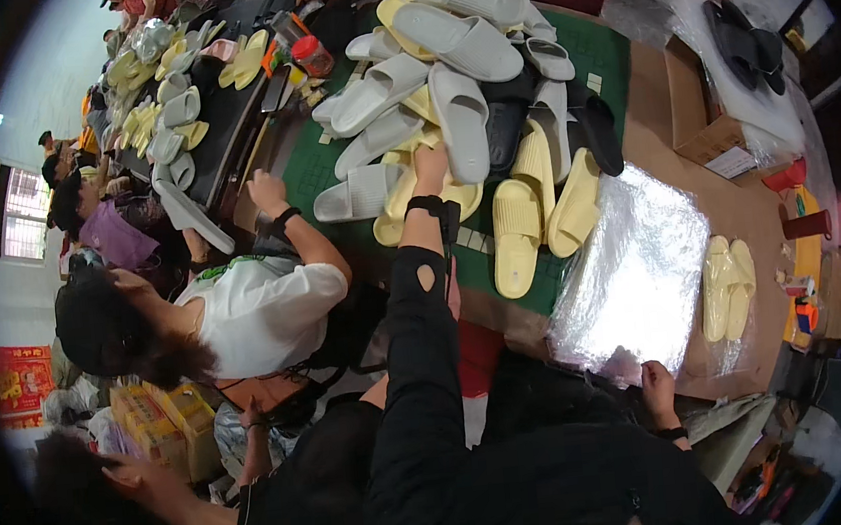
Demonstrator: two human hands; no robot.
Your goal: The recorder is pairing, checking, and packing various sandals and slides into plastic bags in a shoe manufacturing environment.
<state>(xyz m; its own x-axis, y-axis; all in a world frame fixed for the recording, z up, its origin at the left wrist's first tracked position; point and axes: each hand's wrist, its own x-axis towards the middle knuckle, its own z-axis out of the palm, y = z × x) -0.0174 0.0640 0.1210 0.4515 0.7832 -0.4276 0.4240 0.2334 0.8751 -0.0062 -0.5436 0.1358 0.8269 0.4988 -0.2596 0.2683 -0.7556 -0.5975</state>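
My left arm, in a black sleeve, reaches to a heap of slippers. There my left hand (429,169) is closed on a pale yellow slipper (462,197) at the heap's near side, its fingertips partly hidden. A grey slipper (360,194) lies to the left of that hand, and another grey slipper (461,124) stretches just right of it. My right hand (658,388) is at the near edge of a stack of shiny clear plastic bags (631,264), its fingers closed on the edge of the plastic.
More yellow slippers (519,239) and a black slipper (593,129) lie on the green mat (612,51). A yellow pair (728,286) rests on brown cardboard at right, near an open carton (702,108). A co-worker in white (259,302) sits close on the left.
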